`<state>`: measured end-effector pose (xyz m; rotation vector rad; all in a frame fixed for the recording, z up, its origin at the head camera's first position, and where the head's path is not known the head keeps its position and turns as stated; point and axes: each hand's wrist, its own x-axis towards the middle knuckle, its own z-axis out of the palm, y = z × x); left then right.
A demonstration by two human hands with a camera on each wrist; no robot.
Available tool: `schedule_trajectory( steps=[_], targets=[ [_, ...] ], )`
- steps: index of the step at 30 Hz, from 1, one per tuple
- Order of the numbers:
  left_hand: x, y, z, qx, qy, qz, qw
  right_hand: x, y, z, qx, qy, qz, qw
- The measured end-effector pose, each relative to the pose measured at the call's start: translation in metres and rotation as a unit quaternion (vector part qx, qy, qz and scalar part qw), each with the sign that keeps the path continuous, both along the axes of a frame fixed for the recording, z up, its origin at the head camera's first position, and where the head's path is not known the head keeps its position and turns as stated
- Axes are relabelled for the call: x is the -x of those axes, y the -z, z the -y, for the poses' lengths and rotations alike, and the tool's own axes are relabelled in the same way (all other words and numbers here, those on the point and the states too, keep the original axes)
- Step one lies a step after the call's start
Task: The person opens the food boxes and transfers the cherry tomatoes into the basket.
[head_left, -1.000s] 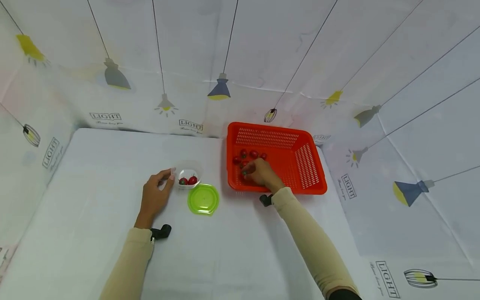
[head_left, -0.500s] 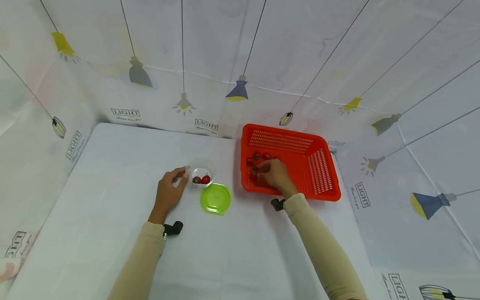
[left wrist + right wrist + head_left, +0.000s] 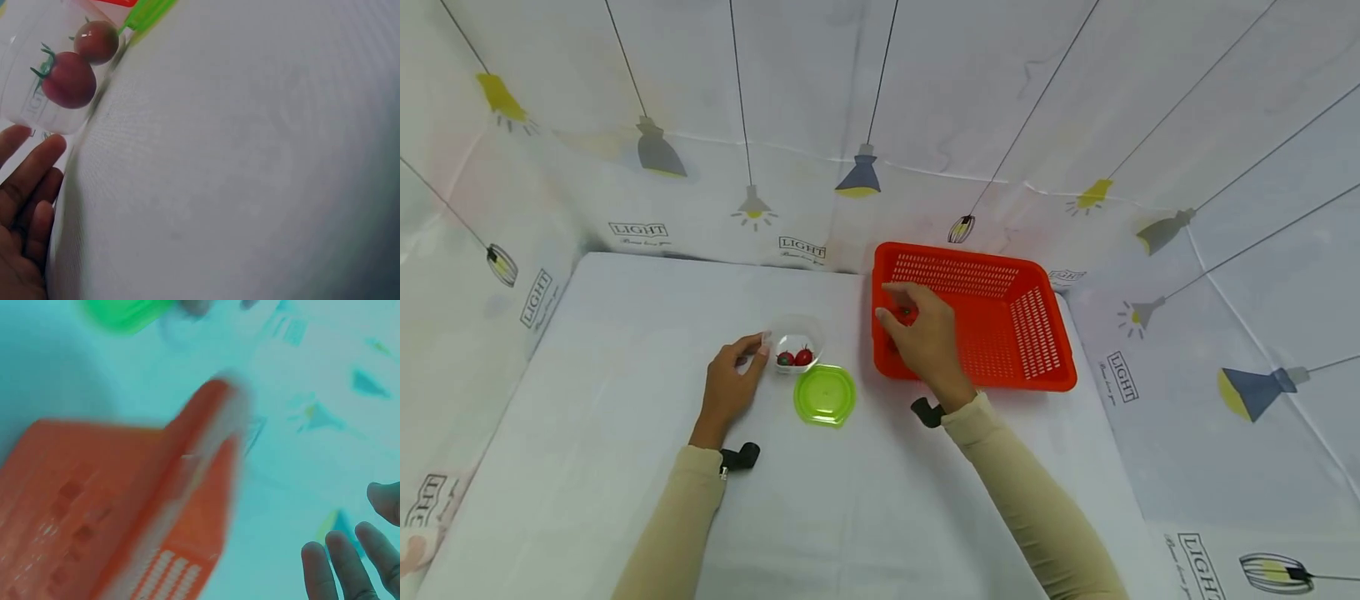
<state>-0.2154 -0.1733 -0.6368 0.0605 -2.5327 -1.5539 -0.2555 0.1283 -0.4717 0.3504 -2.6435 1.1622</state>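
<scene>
My left hand (image 3: 730, 383) pinches the near-left edge of a small clear plastic container (image 3: 791, 342) between thumb and index fingertips. Inside the container lie two cherry tomatoes (image 3: 70, 81), red with green stems. Right in front of it, a green lid (image 3: 824, 395) lies flat. My right hand (image 3: 927, 333) is over the left part of a red basket (image 3: 973, 346), thumb and index finger spread apart. A tomato (image 3: 906, 313) shows in the gap between them, down in the basket. The right wrist view shows those fingers (image 3: 342, 562) stretched out, holding nothing. The hand hides most of the basket's tomatoes.
A white cloth covers the table (image 3: 790, 517). The basket stands at the back right, its slotted walls rising close to the backdrop (image 3: 700, 192), which is printed with lamps. White sheets also enclose the left and right sides.
My right hand has lifted from among the tomatoes, moved up and left, and spread its fingers. My left hand stays at the container. The head view has shifted slightly.
</scene>
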Motion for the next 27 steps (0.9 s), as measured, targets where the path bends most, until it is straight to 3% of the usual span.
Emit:
schedule_trajectory(
  steps=[5,10,20,27],
  targets=[
    [0.0,0.001,0.002,-0.001,0.002,0.001,1.0,-0.011,-0.008,0.028,0.004,-0.049,-0.043,0.9978],
    [-0.001,0.001,0.004,-0.004,0.001,0.0,1.0,-0.019,-0.005,0.054,0.0,-0.093,-0.03,0.9953],
    [-0.001,0.0,0.002,-0.008,0.008,0.012,0.9999,-0.016,0.028,0.087,-0.035,-0.13,0.067,0.9886],
    [-0.001,-0.001,0.001,-0.007,0.01,0.009,0.9999,-0.01,0.048,0.101,-0.061,-0.141,0.179,0.9717]
  ],
)
